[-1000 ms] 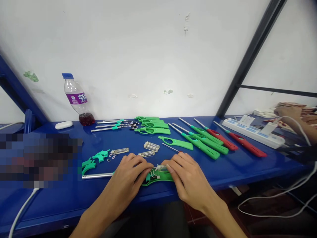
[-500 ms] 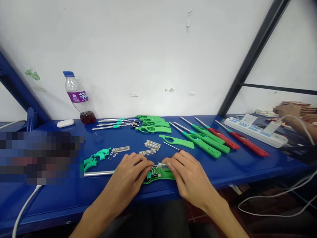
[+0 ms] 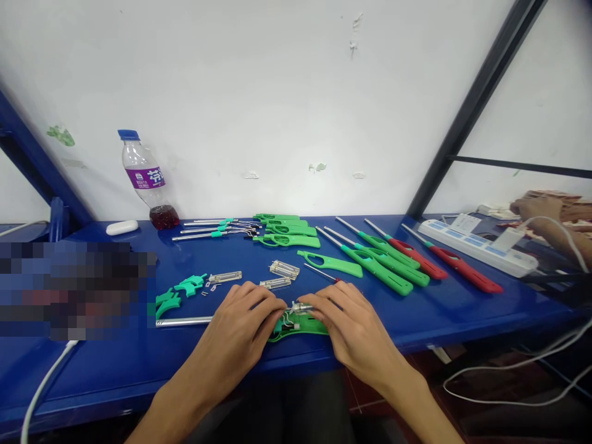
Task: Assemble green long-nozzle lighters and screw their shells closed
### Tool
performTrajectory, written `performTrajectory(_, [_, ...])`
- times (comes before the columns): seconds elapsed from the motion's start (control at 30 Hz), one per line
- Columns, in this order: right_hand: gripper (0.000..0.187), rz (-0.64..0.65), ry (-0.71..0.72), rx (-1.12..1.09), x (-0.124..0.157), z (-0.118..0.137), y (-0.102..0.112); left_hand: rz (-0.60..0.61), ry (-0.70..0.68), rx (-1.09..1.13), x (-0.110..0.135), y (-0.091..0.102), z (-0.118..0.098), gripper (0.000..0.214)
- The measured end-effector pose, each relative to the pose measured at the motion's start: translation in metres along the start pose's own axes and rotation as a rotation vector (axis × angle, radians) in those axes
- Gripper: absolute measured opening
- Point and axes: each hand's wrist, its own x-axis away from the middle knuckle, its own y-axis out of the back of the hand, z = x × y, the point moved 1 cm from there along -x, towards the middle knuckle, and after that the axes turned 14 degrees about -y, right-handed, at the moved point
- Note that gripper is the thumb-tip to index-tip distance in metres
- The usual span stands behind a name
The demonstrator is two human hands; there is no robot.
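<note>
Head view: left hand (image 3: 240, 324), right hand (image 3: 351, 324) both clamped on green lighter (image 3: 300, 327), fingertips nearly meeting at middle; lighter lies sideways between them, metal tube (image 3: 185, 321) pokes out past left hand.

Small assembly workshop, blue metal counter (image 3: 416, 320) against a bare white wall, rows of green and red long-nosed lighters (image 3: 393, 259), loose lighter parts (image 3: 277, 274), power strip (image 3: 476, 246), another worker's hand (image 3: 531, 206) alongside

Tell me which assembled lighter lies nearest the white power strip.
The red lighter at the row's right end; the other red one and the green ones lie further left.
</note>
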Motion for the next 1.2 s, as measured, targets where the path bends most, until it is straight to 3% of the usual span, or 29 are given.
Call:
performTrajectory(0.7, [0.032, -0.055, 0.100, 0.030, -0.0003, 0.0003, 0.0011, -0.052, -0.059, -0.012, -0.0008, 0.0029, -0.0045, 0.015])
performTrajectory(1.2, [0.029, -0.026, 0.089, 0.054, 0.0015, 0.0002, 0.0006, -0.042, -0.109, -0.009, 0.0029, 0.0007, -0.0038, 0.017])
